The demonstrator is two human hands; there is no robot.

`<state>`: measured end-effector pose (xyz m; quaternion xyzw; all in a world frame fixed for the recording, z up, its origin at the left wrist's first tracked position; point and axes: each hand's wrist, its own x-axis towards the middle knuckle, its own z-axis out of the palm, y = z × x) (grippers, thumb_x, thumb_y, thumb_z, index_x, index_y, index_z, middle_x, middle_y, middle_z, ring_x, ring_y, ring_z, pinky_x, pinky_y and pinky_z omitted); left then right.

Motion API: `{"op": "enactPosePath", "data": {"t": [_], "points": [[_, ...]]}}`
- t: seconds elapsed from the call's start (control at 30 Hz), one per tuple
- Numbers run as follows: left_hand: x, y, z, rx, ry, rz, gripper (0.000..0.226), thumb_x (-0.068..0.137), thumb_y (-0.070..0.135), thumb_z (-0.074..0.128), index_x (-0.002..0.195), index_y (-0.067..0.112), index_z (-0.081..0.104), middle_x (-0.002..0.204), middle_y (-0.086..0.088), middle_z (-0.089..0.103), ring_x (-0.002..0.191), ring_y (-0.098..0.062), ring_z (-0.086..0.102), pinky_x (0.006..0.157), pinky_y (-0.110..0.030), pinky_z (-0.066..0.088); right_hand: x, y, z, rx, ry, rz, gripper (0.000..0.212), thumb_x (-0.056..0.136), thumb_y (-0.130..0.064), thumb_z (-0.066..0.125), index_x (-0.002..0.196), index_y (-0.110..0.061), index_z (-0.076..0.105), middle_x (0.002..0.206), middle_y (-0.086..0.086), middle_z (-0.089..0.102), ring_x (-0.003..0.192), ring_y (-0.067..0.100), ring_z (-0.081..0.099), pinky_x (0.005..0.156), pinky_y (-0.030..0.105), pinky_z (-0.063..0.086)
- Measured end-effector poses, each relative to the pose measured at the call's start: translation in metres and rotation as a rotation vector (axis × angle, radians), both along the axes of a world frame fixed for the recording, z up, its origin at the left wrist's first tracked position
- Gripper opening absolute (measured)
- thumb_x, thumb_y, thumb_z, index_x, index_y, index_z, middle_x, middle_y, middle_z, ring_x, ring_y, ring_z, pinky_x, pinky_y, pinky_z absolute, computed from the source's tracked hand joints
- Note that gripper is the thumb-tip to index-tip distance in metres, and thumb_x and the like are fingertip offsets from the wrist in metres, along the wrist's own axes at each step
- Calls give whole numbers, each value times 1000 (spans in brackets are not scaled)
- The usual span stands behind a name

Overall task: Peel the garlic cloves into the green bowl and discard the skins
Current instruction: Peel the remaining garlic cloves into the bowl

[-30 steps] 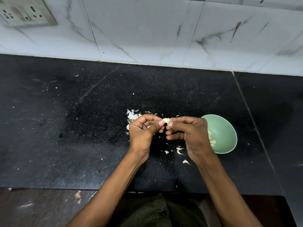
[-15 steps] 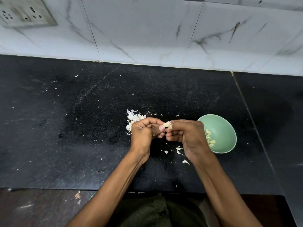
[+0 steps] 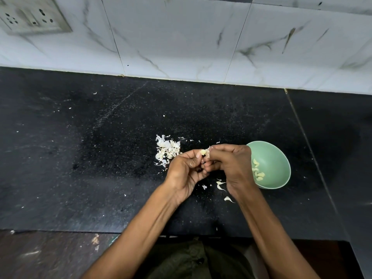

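At nine o'clock of the bowl (image 3: 281,158), a small, light, slippery clove (image 3: 203,152) is being pinched between left hand (image 3: 186,172) and right hand (image 3: 231,166); holding by the ends is judged best.

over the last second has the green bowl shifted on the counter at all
No. The green bowl sits in the same place against the counter seam to its right; only the right hand covers its left rim a little differently.

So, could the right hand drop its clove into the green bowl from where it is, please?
Probably yes: the right hand, pinching the garlic clove, sits right beside the green bowl, whose open top has nothing over it.
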<state>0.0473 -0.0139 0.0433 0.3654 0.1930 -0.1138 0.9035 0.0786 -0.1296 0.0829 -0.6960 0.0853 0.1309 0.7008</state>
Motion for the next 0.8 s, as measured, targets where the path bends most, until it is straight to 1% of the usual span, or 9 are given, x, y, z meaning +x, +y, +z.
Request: {"op": "enactPosePath", "data": {"t": [0.07, 0.13, 0.23, 0.3, 0.33, 0.47, 0.57, 0.67, 0.8], "points": [[1, 2, -2, -52, 7, -24, 19, 95, 1, 45, 84, 1, 61, 73, -10, 56, 64, -16, 54, 59, -25, 52, 1, -2, 1, 0, -12, 14, 27, 76, 18, 66, 65, -5, 76, 64, 26, 69, 47, 25, 60, 49, 28, 57], [1, 2, -4, -45, 22, -19, 17, 97, 4, 46, 89, 3, 61, 76, -9, 58, 67, -16, 56, 61, -27, 53, 2, -4, 1, -14, -27, 24, 25, 78, 19, 65, 69, -2, 76, 67, 27, 69, 49, 25, 61, 48, 28, 57], [0, -1, -1, 47, 23, 40, 20, 99, 3, 47, 91, 7, 64, 78, -8, 65, 69, -15, 62, 65, -29, 58, 4, -5, -1, -55, -55, 19, 22, 78, 18, 66, 72, -1, 76, 68, 28, 70, 51, 27, 64, 51, 31, 59], [-1, -3, 1, 148, -3, 86, 15, 99, 5, 54, 94, 8, 68, 82, -10, 69, 74, -16, 66, 75, -36, 61, 5, -6, -1, -76, -78, 12, 23, 79, 17, 66, 71, -2, 75, 65, 24, 71, 50, 25, 66, 51, 32, 59], [-2, -3, 1, 212, -15, 113, 13, 98, 7, 57, 95, 8, 70, 83, -10, 71, 75, -18, 67, 76, -37, 60, 5, -6, -1, -83, -89, 10, 24, 79, 17, 66, 71, -3, 75, 64, 22, 71, 50, 24, 66, 50, 30, 58], [-5, -4, 3, 392, -67, 156, 14, 98, 6, 60, 94, 7, 73, 81, -13, 74, 74, -20, 71, 61, -32, 60, 7, -7, -4, -132, -120, -7, 23, 79, 14, 69, 69, -6, 75, 61, 17, 71, 49, 22, 67, 50, 30, 57], [-4, -4, 5, 434, -98, 143, 11, 96, 6, 63, 96, 5, 74, 82, -13, 74, 75, -21, 70, 60, -34, 61, 8, -9, -7, -155, -128, -7, 18, 78, 10, 73, 70, -6, 77, 62, 17, 71, 49, 23, 65, 54, 34, 57], [-3, -6, 5, 435, -91, 168, 10, 93, 5, 67, 98, 0, 74, 81, -11, 73, 74, -18, 69, 60, -32, 60, 7, -9, -8, -128, -126, 15, 15, 78, 11, 73, 72, -3, 76, 61, 18, 70, 48, 23, 64, 51, 33, 57], [-3, -8, 5, 365, -85, 238, 14, 94, 4, 64, 98, -4, 74, 79, -13, 72, 74, -22, 67, 69, -44, 63, 8, -9, -7, -75, -131, 33, 18, 78, 16, 68, 73, 0, 75, 63, 22, 70, 48, 24, 65, 49, 29, 56]]}}
